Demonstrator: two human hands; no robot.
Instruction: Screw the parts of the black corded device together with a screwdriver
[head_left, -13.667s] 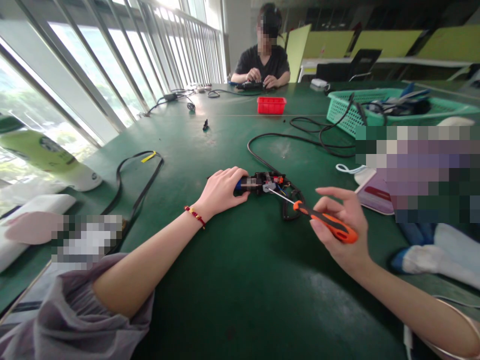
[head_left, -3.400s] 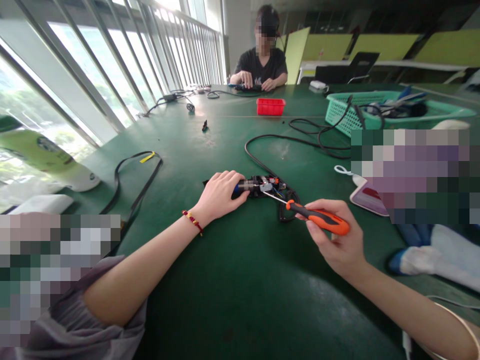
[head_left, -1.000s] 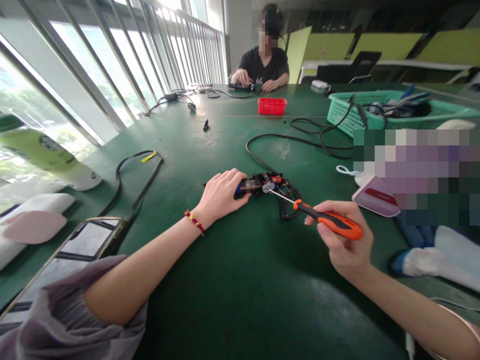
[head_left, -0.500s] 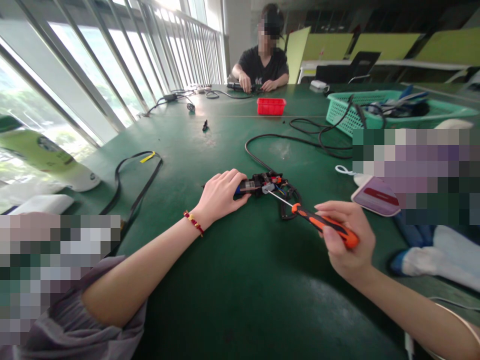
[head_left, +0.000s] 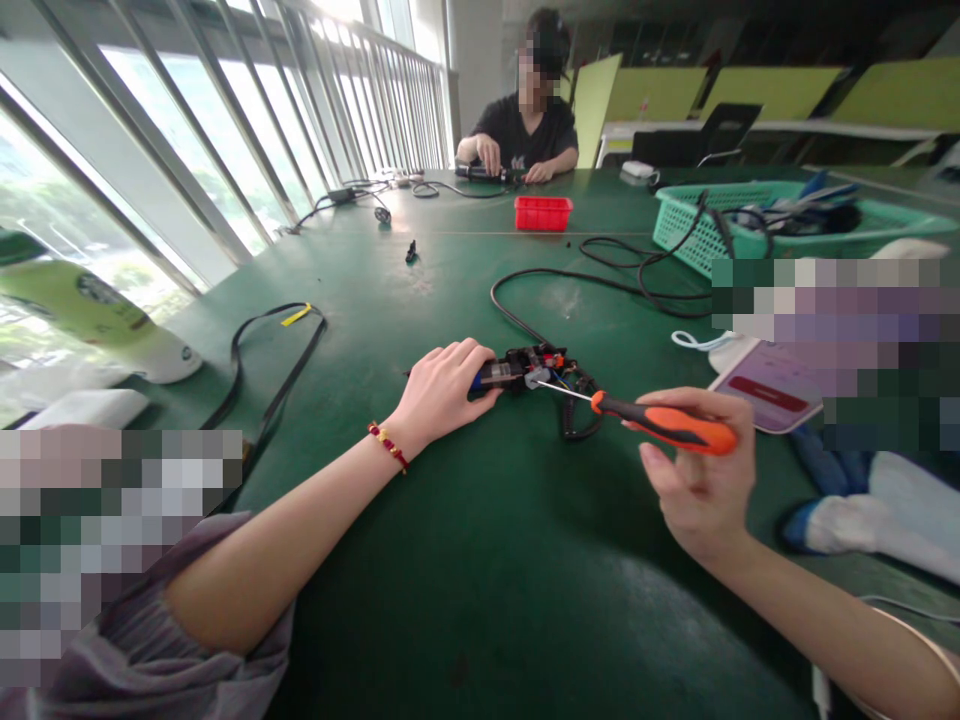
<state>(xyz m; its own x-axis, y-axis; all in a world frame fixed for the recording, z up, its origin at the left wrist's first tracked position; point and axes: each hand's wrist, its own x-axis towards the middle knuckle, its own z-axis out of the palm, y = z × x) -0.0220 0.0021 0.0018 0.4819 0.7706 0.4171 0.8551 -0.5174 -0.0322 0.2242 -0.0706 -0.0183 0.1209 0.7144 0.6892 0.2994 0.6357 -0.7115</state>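
Observation:
On the green table point(head_left: 480, 560), my left hand point(head_left: 448, 388) is wrapped over the blue end of a dark device point(head_left: 499, 374). Its right end is opened up, showing black, grey and red parts and thin coloured wires. My right hand point(head_left: 701, 475) holds an orange and black screwdriver point(head_left: 675, 425), the thumb standing a little off the handle. The screwdriver lies nearly level, and its thin tip meets the device's grey part. A black cable point(head_left: 525, 272) runs from the device.
Farther back stand a red tray point(head_left: 542, 213) and a green basket point(head_left: 679, 235) with tools. A person point(head_left: 525, 130) sits across the table. A phone point(head_left: 772, 385) and gloves point(head_left: 847, 520) lie right; a bottle point(head_left: 112, 325) and black strap point(head_left: 289, 370) lie left.
The screwdriver's handle has swung up and to the right in my right hand, and my thumb has moved off it. My left hand and the device have stayed put.

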